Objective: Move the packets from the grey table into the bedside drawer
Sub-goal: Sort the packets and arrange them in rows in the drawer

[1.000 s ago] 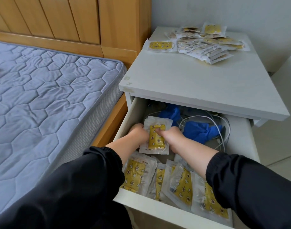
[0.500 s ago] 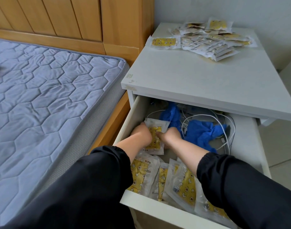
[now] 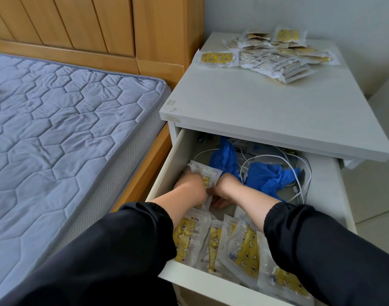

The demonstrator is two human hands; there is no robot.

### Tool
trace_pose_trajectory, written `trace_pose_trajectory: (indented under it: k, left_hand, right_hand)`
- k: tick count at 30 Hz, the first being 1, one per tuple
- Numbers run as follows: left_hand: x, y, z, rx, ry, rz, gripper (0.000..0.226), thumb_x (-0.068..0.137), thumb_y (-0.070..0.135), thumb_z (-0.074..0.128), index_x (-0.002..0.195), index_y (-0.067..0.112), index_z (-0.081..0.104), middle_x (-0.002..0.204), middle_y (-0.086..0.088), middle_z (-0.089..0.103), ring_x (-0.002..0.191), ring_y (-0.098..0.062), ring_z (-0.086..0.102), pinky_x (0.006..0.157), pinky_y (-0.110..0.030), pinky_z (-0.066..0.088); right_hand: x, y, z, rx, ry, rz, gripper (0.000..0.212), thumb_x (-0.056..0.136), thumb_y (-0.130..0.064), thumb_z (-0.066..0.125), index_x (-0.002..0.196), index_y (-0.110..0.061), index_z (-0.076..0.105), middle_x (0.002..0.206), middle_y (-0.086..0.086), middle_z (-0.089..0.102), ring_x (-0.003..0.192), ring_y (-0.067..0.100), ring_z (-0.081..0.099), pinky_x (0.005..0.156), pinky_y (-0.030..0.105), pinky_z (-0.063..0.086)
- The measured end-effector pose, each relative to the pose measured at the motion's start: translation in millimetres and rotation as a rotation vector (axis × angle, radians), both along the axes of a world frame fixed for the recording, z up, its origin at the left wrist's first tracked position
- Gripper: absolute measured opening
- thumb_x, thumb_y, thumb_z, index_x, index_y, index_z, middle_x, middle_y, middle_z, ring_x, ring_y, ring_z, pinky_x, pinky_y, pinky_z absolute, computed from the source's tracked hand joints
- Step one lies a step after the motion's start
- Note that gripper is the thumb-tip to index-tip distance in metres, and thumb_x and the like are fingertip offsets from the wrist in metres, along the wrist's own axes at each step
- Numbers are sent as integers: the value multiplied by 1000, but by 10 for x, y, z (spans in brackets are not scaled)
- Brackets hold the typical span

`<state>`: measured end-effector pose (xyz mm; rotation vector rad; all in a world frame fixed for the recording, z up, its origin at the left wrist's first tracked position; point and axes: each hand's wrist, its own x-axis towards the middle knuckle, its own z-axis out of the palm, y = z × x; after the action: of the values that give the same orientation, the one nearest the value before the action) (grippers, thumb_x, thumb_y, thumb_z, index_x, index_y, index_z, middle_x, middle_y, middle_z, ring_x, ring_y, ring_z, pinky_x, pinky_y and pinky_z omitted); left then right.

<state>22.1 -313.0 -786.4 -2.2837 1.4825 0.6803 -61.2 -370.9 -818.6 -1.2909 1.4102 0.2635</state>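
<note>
deep in the drawer [image 3: 167, 173], left hand [image 3: 190, 186] and right hand [image 3: 228, 187] tight around the same packets [image 3: 208, 173]

— Where are the hands?
— Both arms reach forward and down, forearms bare below black sleeves [image 3: 321, 244]. The left hand [image 3: 190, 187] grips the left edge of a packet [image 3: 208, 173], knuckles up.
— And the right?
— The right hand [image 3: 227, 186] holds the packet's right edge, wrist bent down, fingers curled under. The hands sit just beside each other.
</note>
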Motion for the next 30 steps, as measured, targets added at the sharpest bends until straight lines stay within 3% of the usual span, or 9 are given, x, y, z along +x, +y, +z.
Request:
trace_pose_trajectory:
  k: [4, 7, 9, 13, 17, 19, 21, 25, 30]
  left_hand:
    - [32, 29, -54, -33, 16, -135, 79, 89, 7, 55, 154, 21, 13, 161, -3, -9, 147, -32, 1, 114, -50, 28]
    - [89, 57, -67, 47, 11, -219, 81, 91, 15, 57, 154, 24, 8, 161, -5, 3, 146, -32, 10, 114, -48, 29]
    - [81, 55, -84, 63, -22, -249, 76, 92, 18, 56, 154, 21, 12, 158, -9, 17, 141, -32, 25, 111, -46, 35]
    - [56, 28, -86, 31, -94, -269, 61, 92, 19, 56, 147, 15, 31, 146, -10, 37, 131, -29, 39, 102, -39, 42]
    - [89, -33, -134, -133, -98, -301, 68, 91, 34, 60, 147, 17, 28, 148, -10, 31, 132, -30, 34, 104, -40, 40]
    - [123, -88, -174, -158, -60, -317, 78, 89, 42, 60, 151, 17, 18, 155, -8, 21, 139, -30, 25, 109, -42, 35]
    - [151, -138, -209, -128, -36, -336, 88, 88, 47, 60, 153, 16, 9, 159, -6, 11, 144, -28, 16, 113, -43, 30]
    - [200, -193, -283, -89, -44, -357, 93, 86, 52, 61, 154, 17, 7, 161, -3, 10, 145, -28, 15, 115, -40, 25]
    - [213, -193, -297, -90, -65, -384, 92, 83, 55, 64, 152, 16, 18, 155, -5, 26, 141, -29, 26, 113, -39, 25]
  right_hand:
    - [-135, -114, 123, -172, -22, 75, 20, 91, -13, 62, 94, 7, 60, 85, 21, 70, 76, 30, 70, 64, 36, 59]
    - [-269, -140, 196, -705, 73, 350, 15, 90, -9, 54, 82, -3, 64, 82, 12, 68, 78, 30, 67, 62, 34, 53]
    - [-365, -136, 214, -1074, 137, 606, 16, 91, -8, 49, 93, -8, 65, 93, 7, 61, 90, 25, 57, 62, 32, 43]
    - [-499, -234, 58, -1400, 151, 1001, 19, 84, -9, 60, 102, -8, 67, 110, 8, 60, 107, 27, 48, 80, 35, 42]
    - [-480, -254, 43, -1368, 228, 1064, 71, 78, -31, 73, 138, -7, 45, 149, 16, 34, 138, 34, 27, 115, 49, 17]
    - [-425, -291, 77, -1267, 315, 1063, 88, 81, -43, 68, 150, -11, 22, 156, 11, 18, 143, 31, 14, 117, 45, 5]
    - [-364, -344, 64, -1214, 409, 1082, 92, 82, -45, 65, 152, -12, 15, 155, 9, 21, 140, 29, 19, 116, 41, 10]
    - [-264, -422, -22, -1228, 418, 1059, 55, 85, -32, 63, 134, -14, 47, 131, 5, 48, 121, 25, 37, 97, 33, 28]
    - [-203, -510, 91, -1257, 405, 925, 23, 81, 3, 55, 100, -8, 63, 107, 8, 56, 106, 26, 47, 76, 30, 26]
